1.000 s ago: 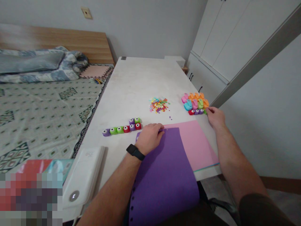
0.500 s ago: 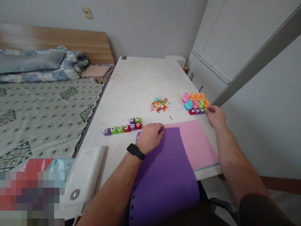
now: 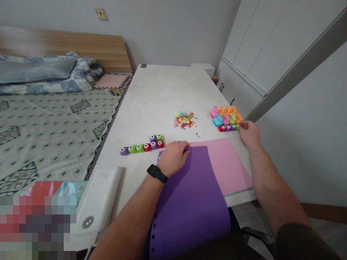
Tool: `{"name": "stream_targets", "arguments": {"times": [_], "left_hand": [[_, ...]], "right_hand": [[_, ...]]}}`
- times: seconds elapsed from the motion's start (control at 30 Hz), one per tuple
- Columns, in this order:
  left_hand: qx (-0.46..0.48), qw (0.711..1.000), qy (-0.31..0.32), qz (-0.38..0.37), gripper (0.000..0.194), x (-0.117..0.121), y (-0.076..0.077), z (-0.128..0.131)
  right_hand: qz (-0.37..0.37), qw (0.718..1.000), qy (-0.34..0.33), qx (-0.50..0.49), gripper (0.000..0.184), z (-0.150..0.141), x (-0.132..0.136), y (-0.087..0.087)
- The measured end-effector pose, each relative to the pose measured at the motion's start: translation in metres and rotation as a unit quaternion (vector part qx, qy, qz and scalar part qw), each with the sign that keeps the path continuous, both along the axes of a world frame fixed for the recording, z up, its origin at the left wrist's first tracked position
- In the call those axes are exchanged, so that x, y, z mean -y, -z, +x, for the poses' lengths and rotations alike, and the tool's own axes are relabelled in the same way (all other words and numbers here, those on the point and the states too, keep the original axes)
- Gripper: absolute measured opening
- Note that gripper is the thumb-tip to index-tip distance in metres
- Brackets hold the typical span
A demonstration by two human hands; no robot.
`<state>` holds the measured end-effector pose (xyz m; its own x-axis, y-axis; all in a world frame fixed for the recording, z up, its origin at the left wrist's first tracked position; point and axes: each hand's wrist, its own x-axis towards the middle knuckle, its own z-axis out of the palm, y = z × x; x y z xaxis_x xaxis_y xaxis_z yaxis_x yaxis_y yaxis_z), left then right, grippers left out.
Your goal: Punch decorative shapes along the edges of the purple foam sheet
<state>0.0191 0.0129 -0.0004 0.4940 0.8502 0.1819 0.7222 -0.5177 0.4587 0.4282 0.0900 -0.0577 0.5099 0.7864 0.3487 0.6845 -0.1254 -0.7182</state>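
A large purple sheet of paper (image 3: 192, 195) hangs over the table's near edge, with star-shaped holes down its left side. My left hand (image 3: 175, 157), with a black watch on the wrist, is closed on the sheet's top edge. At the right, my right hand (image 3: 249, 133) has its fingers closed on a small green craft punch (image 3: 238, 127) at the end of a row of small punches (image 3: 228, 128); the fingers partly cover it. Bigger pink, blue, green and orange punches (image 3: 226, 115) sit just behind. Pink paper (image 3: 230, 166) lies flat beneath the purple sheet.
A pile of coloured paper cutouts (image 3: 184, 120) is mid-table, with a few purple bits (image 3: 197, 135) nearby. Several small punches (image 3: 139, 148) form a row left of my left hand. A white device (image 3: 99, 198) stands at the near left, beside the bed (image 3: 54, 126).
Both hands keep their places and holds. The whole view has shifted very slightly; nothing on the table has visibly moved.
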Motion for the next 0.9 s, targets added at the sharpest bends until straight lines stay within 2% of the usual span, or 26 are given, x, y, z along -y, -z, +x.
{"name": "stream_targets", "arguments": {"times": [0.43,0.6,0.7,0.8,0.9], "left_hand": [[0.001,1.000,0.001,-0.008,0.017,0.001,-0.003,0.000],[-0.007,1.000,-0.004,-0.014,0.018,0.001,-0.005,0.000],[-0.010,1.000,-0.003,-0.015,0.018,0.001,-0.004,0.000],[-0.013,1.000,-0.003,-0.012,0.018,0.001,-0.003,0.000],[-0.017,1.000,-0.002,-0.014,0.018,0.002,-0.003,0.000]], "right_hand": [[-0.016,1.000,0.017,0.005,0.035,-0.009,0.005,-0.008],[0.041,0.995,0.075,0.056,0.033,-0.011,0.010,-0.015],[0.091,0.989,0.094,0.071,0.034,-0.025,0.014,-0.027],[0.118,0.989,0.049,0.069,0.030,-0.059,0.019,-0.047],[0.101,0.988,-0.098,0.062,0.028,-0.111,0.021,-0.073]]}}
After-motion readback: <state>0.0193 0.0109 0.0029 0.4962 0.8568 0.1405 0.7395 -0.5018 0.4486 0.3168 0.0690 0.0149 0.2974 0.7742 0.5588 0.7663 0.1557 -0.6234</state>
